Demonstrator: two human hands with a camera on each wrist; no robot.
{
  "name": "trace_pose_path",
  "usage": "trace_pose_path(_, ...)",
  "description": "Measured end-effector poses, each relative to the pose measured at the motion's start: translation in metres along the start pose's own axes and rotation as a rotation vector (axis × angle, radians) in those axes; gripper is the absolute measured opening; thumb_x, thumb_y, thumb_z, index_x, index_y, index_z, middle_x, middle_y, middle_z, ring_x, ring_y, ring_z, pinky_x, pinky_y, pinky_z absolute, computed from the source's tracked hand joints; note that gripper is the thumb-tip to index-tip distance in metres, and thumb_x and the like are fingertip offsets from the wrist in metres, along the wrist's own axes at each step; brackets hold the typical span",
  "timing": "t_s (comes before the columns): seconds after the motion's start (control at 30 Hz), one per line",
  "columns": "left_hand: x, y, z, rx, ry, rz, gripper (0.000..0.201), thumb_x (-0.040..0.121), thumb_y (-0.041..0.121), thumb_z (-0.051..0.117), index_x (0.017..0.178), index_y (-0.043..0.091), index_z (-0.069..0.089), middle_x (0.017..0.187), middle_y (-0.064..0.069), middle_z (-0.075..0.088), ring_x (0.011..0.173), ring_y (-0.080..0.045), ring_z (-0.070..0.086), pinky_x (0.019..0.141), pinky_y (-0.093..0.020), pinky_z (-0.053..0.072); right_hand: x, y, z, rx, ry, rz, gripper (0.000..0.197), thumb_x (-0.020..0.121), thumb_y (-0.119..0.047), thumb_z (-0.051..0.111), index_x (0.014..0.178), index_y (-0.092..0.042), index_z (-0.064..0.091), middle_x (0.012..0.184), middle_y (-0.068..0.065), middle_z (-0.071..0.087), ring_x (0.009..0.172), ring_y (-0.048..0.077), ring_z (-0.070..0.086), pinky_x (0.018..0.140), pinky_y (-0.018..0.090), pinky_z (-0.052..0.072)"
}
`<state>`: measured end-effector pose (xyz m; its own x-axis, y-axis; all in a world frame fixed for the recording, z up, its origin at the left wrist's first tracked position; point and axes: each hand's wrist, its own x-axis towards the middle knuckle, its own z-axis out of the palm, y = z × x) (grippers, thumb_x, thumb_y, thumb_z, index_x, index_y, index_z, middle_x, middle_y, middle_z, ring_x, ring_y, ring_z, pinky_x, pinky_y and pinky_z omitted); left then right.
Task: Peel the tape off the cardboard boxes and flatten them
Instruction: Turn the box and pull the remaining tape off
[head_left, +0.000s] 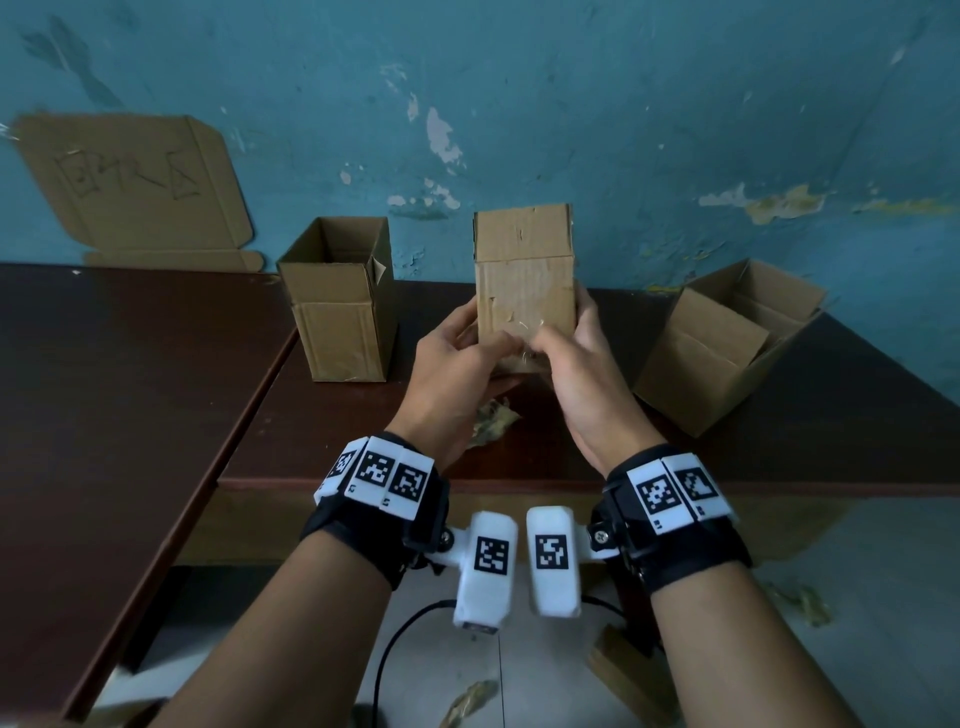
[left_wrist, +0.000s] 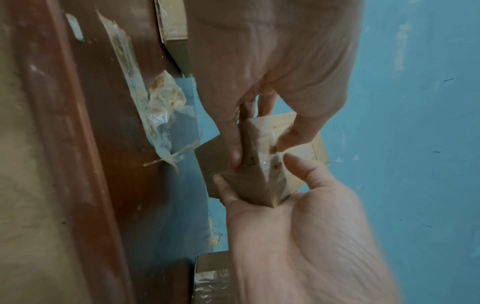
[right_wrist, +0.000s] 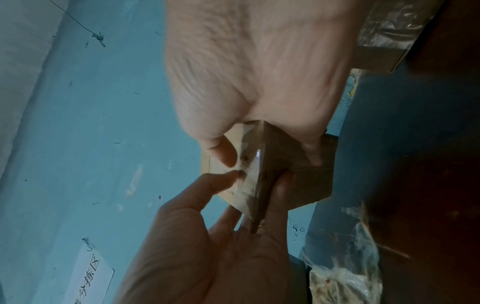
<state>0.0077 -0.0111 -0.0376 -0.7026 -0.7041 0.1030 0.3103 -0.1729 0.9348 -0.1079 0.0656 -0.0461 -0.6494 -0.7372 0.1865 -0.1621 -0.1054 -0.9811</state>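
Observation:
Both hands hold a small brown cardboard box (head_left: 524, 291) upright above the table, with its top flaps standing up. My left hand (head_left: 457, 358) grips the box's lower left side, fingers behind and thumb on the front. On the lower right side is my right hand (head_left: 576, 364), its thumb tip beside the left thumb on the front face. Shiny clear tape (left_wrist: 265, 164) runs over the box's (left_wrist: 249, 185) bottom edge, where both thumbs meet. The right wrist view shows the same tape (right_wrist: 255, 162) on the box (right_wrist: 298, 164) between the right hand (right_wrist: 246, 72) and the left hand (right_wrist: 207, 246).
An open tall box (head_left: 337, 301) stands on the dark table (head_left: 519, 483) to the left, and a wider open box (head_left: 727, 343) lies tilted on the right. A flattened cardboard sheet (head_left: 130, 187) leans on the blue wall. A crumpled tape wad (head_left: 491, 421) lies below the hands.

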Motion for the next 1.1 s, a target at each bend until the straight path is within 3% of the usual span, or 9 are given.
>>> trace_pose_path(0.1, -0.001, 0.002, 0.000, -0.007, -0.010, -0.017, 0.046, 0.096, 0.015, 0.060, 0.142, 0.023, 0.064, 0.128, -0.008, 0.074, 0.120, -0.027, 0.071, 0.095, -0.039, 0.059, -0.002, -0.004, -0.001, 0.031, 0.014, -0.008, 0.088, 0.076, -0.051, 0.062, 0.159, -0.053, 0.034, 0.156, 0.003, 0.049, 0.140, 0.019, 0.055, 0.118, 0.053, 0.046)
trace_pose_path(0.2, -0.002, 0.004, 0.003, -0.028, 0.034, -0.025, 0.043, 0.098, 0.026, 0.067, 0.141, 0.023, 0.063, 0.130, -0.008, 0.073, 0.121, -0.026, 0.070, 0.091, -0.038, 0.060, -0.004, -0.007, -0.001, 0.028, 0.020, -0.026, 0.077, 0.082, -0.049, 0.054, 0.158, -0.053, 0.040, 0.152, 0.002, 0.054, 0.140, 0.020, 0.055, 0.118, 0.055, 0.046)
trace_pose_path(0.37, -0.001, 0.002, 0.006, -0.035, 0.120, -0.019, 0.053, 0.093, 0.022, 0.081, 0.138, 0.017, 0.053, 0.126, -0.006, 0.073, 0.114, -0.023, 0.075, 0.093, -0.045, 0.064, -0.005, -0.013, 0.002, -0.056, -0.017, -0.062, 0.080, 0.088, -0.037, 0.046, 0.166, -0.045, 0.032, 0.162, 0.004, 0.046, 0.142, 0.017, 0.053, 0.120, 0.050, 0.046)
trace_pose_path(0.43, -0.001, 0.003, 0.005, -0.053, 0.136, -0.024, 0.051, 0.094, 0.016, 0.079, 0.137, 0.016, 0.051, 0.125, -0.007, 0.072, 0.112, -0.023, 0.075, 0.093, -0.046, 0.064, -0.006, -0.014, 0.004, -0.099, -0.023, -0.055, 0.085, 0.086, -0.037, 0.047, 0.169, -0.043, 0.026, 0.167, -0.001, 0.039, 0.147, 0.015, 0.047, 0.121, 0.044, 0.045)
trace_pose_path(0.5, -0.001, 0.004, 0.005, -0.060, 0.149, -0.028, 0.050, 0.095, 0.014, 0.076, 0.137, 0.017, 0.050, 0.124, -0.006, 0.071, 0.112, -0.023, 0.074, 0.095, -0.049, 0.063, -0.008, -0.016, 0.003, -0.144, -0.025, -0.053, 0.086, 0.086, -0.038, 0.046, 0.169, -0.044, 0.026, 0.167, -0.001, 0.035, 0.148, 0.015, 0.044, 0.111, 0.029, 0.046)
trace_pose_path(0.57, 0.000, 0.005, 0.004, -0.070, 0.166, -0.030, 0.050, 0.095, 0.014, 0.074, 0.138, 0.020, 0.049, 0.125, -0.006, 0.070, 0.114, -0.024, 0.072, 0.096, -0.051, 0.063, -0.010, -0.017, 0.001, -0.182, -0.028, -0.059, 0.083, 0.086, -0.041, 0.047, 0.167, -0.049, 0.029, 0.166, 0.001, 0.035, 0.148, 0.017, 0.042, 0.106, 0.024, 0.045)
trace_pose_path(0.7, 0.000, 0.007, 0.003, -0.078, 0.184, -0.039, 0.055, 0.094, 0.016, 0.074, 0.141, 0.022, 0.047, 0.131, -0.006, 0.067, 0.119, -0.026, 0.069, 0.096, -0.055, 0.062, -0.010, -0.017, -0.001, -0.230, -0.019, -0.060, 0.073, 0.086, -0.048, 0.050, 0.155, -0.067, 0.034, 0.162, -0.004, 0.035, 0.151, 0.023, 0.034, 0.125, 0.053, 0.035)
trace_pose_path(0.9, 0.000, 0.007, 0.000, -0.066, 0.172, -0.036, 0.054, 0.093, 0.010, 0.070, 0.141, 0.022, 0.047, 0.131, -0.009, 0.067, 0.119, -0.030, 0.069, 0.095, -0.057, 0.062, -0.015, -0.020, -0.001, -0.234, -0.005, -0.069, 0.064, 0.085, -0.048, 0.054, 0.136, -0.084, 0.038, 0.155, -0.006, 0.039, 0.148, 0.022, 0.038, 0.124, 0.054, 0.038)
trace_pose_path(1.1, -0.001, 0.006, -0.001, -0.053, 0.159, -0.026, 0.052, 0.094, 0.009, 0.066, 0.141, 0.023, 0.047, 0.131, -0.008, 0.067, 0.118, -0.030, 0.070, 0.095, -0.058, 0.062, -0.014, -0.019, 0.000, -0.235, -0.008, -0.092, 0.061, 0.084, -0.049, 0.055, 0.128, -0.088, 0.039, 0.154, -0.007, 0.039, 0.148, 0.023, 0.038, 0.124, 0.053, 0.037)
